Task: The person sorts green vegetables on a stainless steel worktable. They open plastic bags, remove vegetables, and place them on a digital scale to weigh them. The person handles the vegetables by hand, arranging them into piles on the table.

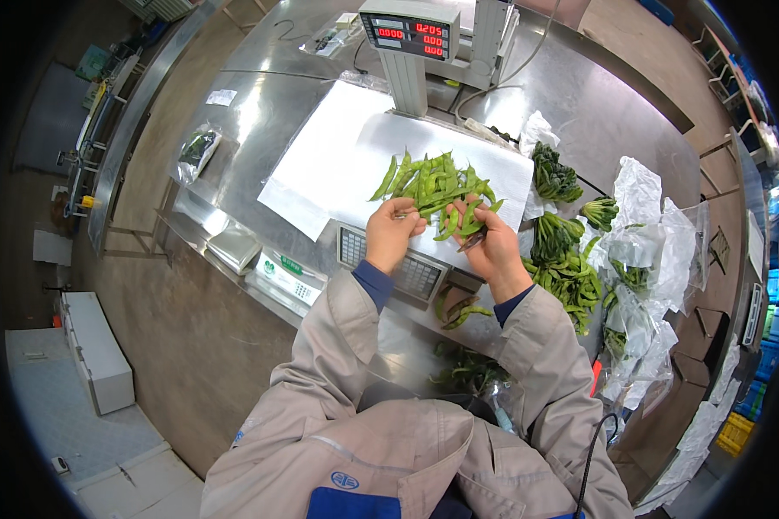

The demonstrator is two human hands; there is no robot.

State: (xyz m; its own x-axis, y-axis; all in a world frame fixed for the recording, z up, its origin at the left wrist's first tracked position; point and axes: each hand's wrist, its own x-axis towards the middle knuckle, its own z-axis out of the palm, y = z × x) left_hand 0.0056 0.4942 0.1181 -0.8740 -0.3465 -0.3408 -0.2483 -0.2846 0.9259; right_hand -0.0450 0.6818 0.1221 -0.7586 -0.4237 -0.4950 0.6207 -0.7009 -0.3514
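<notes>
A pile of flat green bean pods [428, 178] lies on a white sheet [337, 143] spread over the platform of a weighing scale. My right hand [496, 250], palm up at the pile's near edge, holds a few green pods [470, 224]. A small dark item, not clear enough to name, lies across its fingers. Close by on the left, my left hand [389, 237] has its fingers curled and thumb against them. Whether a pod is pinched there cannot be made out. Below the hands is the scale's keypad [422, 272], and its raised display [410, 36] shows lit red digits.
Several browned pods [461, 311] lie near the steel table's front edge. On the right are a heap of pods [568, 285], leafy green bundles [555, 172] and crumpled white paper [662, 253]. A bagged vegetable [198, 152] and plastic bags [234, 246] sit left. Dark discarded pods [470, 373] lie below.
</notes>
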